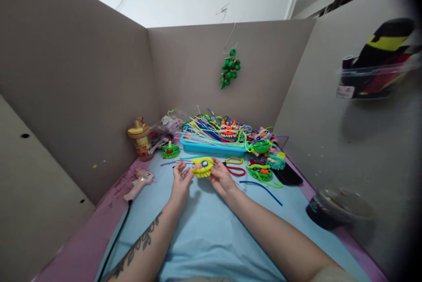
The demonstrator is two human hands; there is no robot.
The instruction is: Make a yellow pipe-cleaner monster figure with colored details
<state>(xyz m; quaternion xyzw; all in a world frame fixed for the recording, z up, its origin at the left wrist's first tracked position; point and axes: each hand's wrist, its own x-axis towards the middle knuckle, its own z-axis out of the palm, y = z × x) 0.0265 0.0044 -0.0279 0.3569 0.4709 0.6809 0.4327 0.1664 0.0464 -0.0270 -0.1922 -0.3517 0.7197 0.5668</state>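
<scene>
Between my two hands is a small yellow pipe-cleaner figure (201, 172) with a blue and white eye and a pink patch on its front. My left hand (181, 181) pinches its left edge with the fingertips. On the other side my right hand (223, 180) grips its right edge, fingers partly behind it. The figure is held above the light blue cloth (211, 238). Just past my right hand lie scissors with a red handle loop (236, 172) and a yellow handle loop (234, 160).
Behind stands a blue tray (214, 148) heaped with pipe cleaners. Finished figures, including a green one (170, 151), sit around it. A pink glue gun (140, 185) with a black cord lies left, near a lidded cup (141, 141). A dark phone (288, 174) and a round tub (339, 207) are right.
</scene>
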